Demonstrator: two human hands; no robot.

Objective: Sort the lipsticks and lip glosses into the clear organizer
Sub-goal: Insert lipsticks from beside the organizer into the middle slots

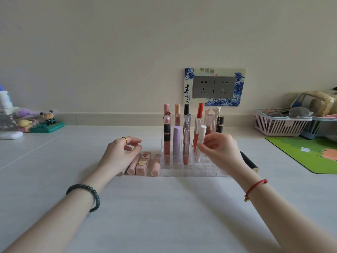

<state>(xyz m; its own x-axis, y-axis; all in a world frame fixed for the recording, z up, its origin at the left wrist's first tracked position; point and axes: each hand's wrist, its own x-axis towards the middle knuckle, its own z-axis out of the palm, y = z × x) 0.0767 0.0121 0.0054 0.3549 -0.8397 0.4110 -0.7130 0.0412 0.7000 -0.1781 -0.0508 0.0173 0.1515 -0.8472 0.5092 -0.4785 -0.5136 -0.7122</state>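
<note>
A clear organizer [193,171] stands mid-table with several lip glosses and lipsticks upright in its back rows. My right hand [220,149] is at its right front, with thumb and fingertips pinching a white tube [201,136] that stands in a slot. Pink lipsticks [141,165] lie on the table just left of the organizer. My left hand [120,153] rests over them with loosely curled fingers and holds nothing that I can see. A black tube with a cream end [250,163] lies to the right of the organizer, partly hidden behind my right wrist.
A pink basket [279,126] with clutter and a green mat [310,156] sit at the right. Small figurines [48,120] and a white case [11,135] stand at the far left. A wall socket [213,87] is behind the organizer.
</note>
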